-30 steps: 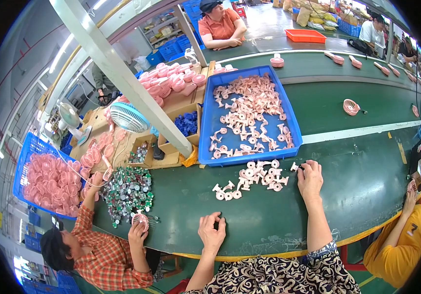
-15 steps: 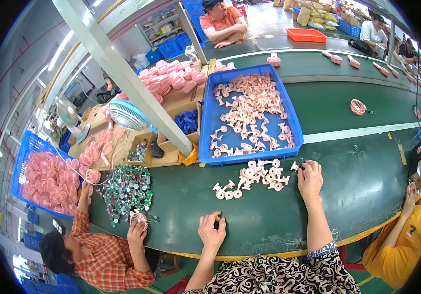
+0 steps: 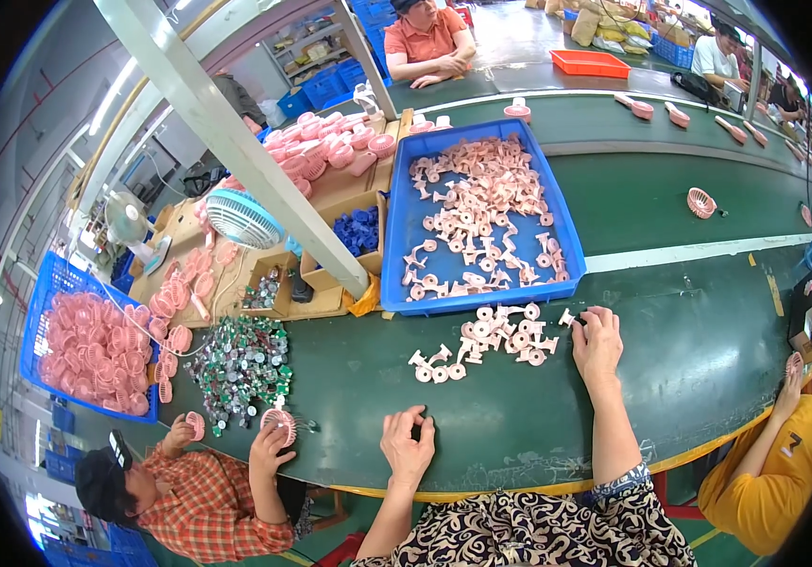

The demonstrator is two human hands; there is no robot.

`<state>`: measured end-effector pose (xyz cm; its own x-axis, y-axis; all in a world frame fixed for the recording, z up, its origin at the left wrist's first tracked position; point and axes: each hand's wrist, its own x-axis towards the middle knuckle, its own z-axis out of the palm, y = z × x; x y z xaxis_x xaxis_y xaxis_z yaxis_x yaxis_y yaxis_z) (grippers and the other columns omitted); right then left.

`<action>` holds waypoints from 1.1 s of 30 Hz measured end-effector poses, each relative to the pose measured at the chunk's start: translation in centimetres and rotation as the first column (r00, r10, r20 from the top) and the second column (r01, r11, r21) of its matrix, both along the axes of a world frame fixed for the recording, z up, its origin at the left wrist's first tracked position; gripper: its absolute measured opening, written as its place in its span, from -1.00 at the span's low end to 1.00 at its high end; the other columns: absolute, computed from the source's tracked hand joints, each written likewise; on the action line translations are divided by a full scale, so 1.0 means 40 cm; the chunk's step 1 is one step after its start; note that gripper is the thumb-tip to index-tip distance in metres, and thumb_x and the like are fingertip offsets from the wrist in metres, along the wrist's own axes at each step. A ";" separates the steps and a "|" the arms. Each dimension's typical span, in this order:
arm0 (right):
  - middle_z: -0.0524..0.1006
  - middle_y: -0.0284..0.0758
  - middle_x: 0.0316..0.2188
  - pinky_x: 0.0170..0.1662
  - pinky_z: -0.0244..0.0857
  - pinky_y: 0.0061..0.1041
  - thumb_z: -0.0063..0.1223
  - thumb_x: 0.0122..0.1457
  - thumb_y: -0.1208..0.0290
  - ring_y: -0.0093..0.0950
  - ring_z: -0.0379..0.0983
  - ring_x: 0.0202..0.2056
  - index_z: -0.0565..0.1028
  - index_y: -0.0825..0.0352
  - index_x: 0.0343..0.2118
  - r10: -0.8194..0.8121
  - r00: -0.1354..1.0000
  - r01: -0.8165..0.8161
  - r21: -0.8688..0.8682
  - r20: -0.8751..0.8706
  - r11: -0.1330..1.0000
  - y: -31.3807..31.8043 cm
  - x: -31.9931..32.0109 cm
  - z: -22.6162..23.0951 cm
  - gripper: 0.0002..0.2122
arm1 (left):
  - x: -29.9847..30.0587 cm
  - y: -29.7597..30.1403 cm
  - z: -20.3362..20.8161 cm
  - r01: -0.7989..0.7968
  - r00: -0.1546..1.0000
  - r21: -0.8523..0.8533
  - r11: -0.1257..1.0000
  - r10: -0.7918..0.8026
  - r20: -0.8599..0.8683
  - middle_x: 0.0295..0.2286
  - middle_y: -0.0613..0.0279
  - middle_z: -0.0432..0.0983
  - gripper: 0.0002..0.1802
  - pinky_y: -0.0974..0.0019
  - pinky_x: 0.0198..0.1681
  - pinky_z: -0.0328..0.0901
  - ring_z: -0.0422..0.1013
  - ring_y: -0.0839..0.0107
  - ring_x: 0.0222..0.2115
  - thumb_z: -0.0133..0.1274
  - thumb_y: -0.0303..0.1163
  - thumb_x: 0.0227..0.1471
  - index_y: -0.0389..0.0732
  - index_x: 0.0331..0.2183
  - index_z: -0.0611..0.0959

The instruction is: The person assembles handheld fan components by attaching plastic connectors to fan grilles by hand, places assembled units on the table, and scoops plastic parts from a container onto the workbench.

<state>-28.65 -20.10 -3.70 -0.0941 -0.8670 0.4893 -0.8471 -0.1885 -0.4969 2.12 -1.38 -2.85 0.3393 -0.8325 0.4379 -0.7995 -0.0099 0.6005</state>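
My left hand [image 3: 408, 448] rests low on the green work surface [image 3: 510, 425], loosely curled. A gap shows between its thumb and fingers, with nothing in it. Farther right, my right hand [image 3: 598, 348] has its fingertips together at a small pale pink plastic part [image 3: 566, 317] with a round end. Fingertips on both hands look dark. Left of my right hand lies a loose pile of similar pink parts [image 3: 483, 333]. Just beyond them stands a blue tray [image 3: 578, 269] with many more of these parts heaped inside.
At left, a person in a checked shirt [image 3: 207, 501] handles pink fan housings [image 3: 278, 425] beside a green-and-silver component pile [image 3: 243, 364]. A blue crate [image 3: 35, 354] holds pink grilles. A slanted white post [image 3: 236, 142] rises left of the tray. Another person in yellow [image 3: 765, 482] sits right.
My hands stay in place. The person at left has drawn one hand back from the crate side with a pink housing in it. The view has shifted very slightly.
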 end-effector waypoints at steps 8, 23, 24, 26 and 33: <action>0.54 -0.23 -0.11 -0.06 0.43 -0.22 0.25 0.11 0.47 -0.16 0.46 -0.07 0.60 0.36 -0.25 -0.001 1.000 0.001 -0.014 -0.002 1.000 -0.008 -0.001 -0.009 -0.84 | 0.003 -0.007 0.001 -0.002 1.000 0.010 1.000 0.002 0.010 -0.50 0.24 0.55 -0.74 0.15 -0.28 0.37 0.43 0.20 -0.40 0.29 -0.51 -0.07 -0.15 -0.25 0.70; 0.57 -0.26 -0.09 -0.04 0.43 -0.23 0.23 0.16 0.41 -0.18 0.48 -0.05 0.63 0.31 -0.23 0.009 1.000 -0.009 -0.027 -0.002 1.000 -0.001 0.000 -0.032 -0.84 | 0.014 0.026 0.011 -0.066 0.997 0.047 0.997 0.068 -0.038 -0.45 0.22 0.56 -0.75 0.14 -0.25 0.37 0.46 0.17 -0.36 0.27 -0.49 -0.03 -0.17 -0.23 0.68; 0.57 -0.25 -0.08 -0.03 0.42 -0.22 0.23 0.17 0.40 -0.18 0.48 -0.05 0.62 0.31 -0.22 0.023 0.999 -0.025 -0.054 -0.038 0.998 -0.009 -0.017 -0.041 -0.84 | 0.022 0.017 0.017 -0.036 0.998 0.007 0.999 0.036 -0.057 -0.44 0.22 0.56 -0.75 0.14 -0.24 0.37 0.46 0.15 -0.35 0.27 -0.49 -0.03 -0.18 -0.22 0.68; 0.57 -0.23 -0.07 -0.02 0.42 -0.21 0.21 0.20 0.38 -0.16 0.48 -0.05 0.62 0.31 -0.22 0.037 0.997 -0.041 -0.062 -0.069 0.997 -0.010 -0.036 -0.043 -0.84 | 0.054 0.016 0.032 -0.041 0.998 -0.044 0.998 0.038 -0.056 -0.42 0.20 0.57 -0.75 0.14 -0.23 0.37 0.46 0.14 -0.34 0.26 -0.50 -0.01 -0.19 -0.21 0.67; 0.56 -0.26 -0.03 0.03 0.40 -0.24 0.17 0.25 0.34 -0.20 0.47 0.01 0.62 0.31 -0.16 0.049 0.994 -0.048 0.008 -0.098 0.999 -0.027 -0.027 -0.042 -0.81 | 0.233 0.084 0.068 -0.376 0.917 -0.117 0.919 0.388 0.096 -0.36 0.17 0.59 -0.73 0.15 -0.18 0.38 0.48 0.17 -0.30 0.23 -0.51 0.02 -0.19 -0.16 0.67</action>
<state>-29.74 -21.19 -5.37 -0.0037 -0.8720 0.4895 -0.8818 -0.2280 -0.4129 11.46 1.97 -0.12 0.5658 -0.6026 0.5629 -0.8096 -0.2763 0.5179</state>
